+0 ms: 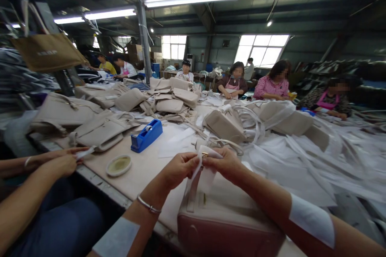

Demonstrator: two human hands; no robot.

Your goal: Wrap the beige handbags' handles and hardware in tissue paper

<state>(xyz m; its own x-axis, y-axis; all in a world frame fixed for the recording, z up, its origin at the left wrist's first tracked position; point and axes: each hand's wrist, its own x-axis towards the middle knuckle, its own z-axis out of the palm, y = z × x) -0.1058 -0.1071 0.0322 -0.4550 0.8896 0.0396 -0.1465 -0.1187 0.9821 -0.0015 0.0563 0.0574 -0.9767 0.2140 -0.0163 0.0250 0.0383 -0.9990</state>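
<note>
In front of me a beige handbag point(232, 204) lies on the table, its lower side facing me looking reddish in the shade. Above it, my left hand point(185, 168) pinches a thin white wrapping sheet point(211, 152) at the bag's strap point(193, 190). From the other side my right hand point(226, 166) closes its fingertips on the same sheet, close to a small gold-coloured metal fitting point(205, 154). Both hands nearly meet there. Exactly how the sheet passes round the strap is hidden by my fingers.
A blue tape dispenser point(146, 136) and a round white-rimmed dish point(118, 166) stand to the left. Beige bags point(175, 100) are piled beyond; white sheets point(289, 164) cover the right side. A co-worker's hands point(64, 162) work at the left edge; several people sit across the table.
</note>
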